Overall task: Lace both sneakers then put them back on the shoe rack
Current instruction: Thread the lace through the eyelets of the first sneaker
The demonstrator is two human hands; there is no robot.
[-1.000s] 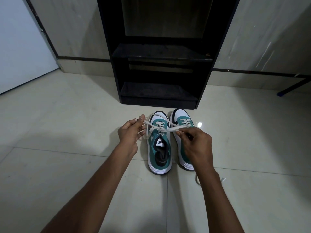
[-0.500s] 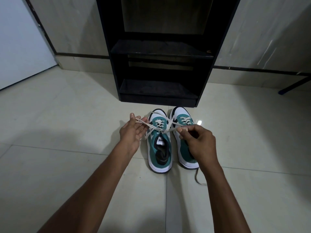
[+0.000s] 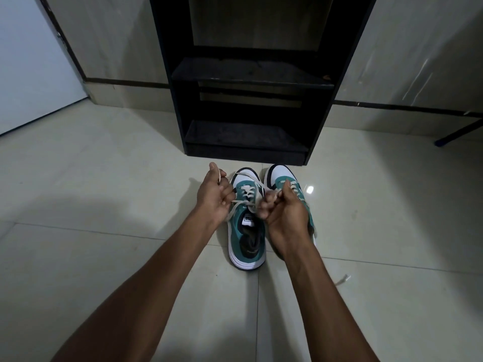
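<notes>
From the head view I am seeing the left sneaker (image 3: 245, 231) and right sneaker (image 3: 283, 182) sitting side by side on the tiled floor (image 3: 104, 178), just before the black shoe rack (image 3: 248, 100). My left hand (image 3: 214, 194) is pinching one end of the white lace (image 3: 247, 202); my right hand (image 3: 282, 207) is gripping the other end, both over the left sneaker.

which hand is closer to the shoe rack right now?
Left. The left hand sits beside the left sneaker's toe, a bit short of the shoe rack's base. The right hand is further back, over the right sneaker.
</notes>
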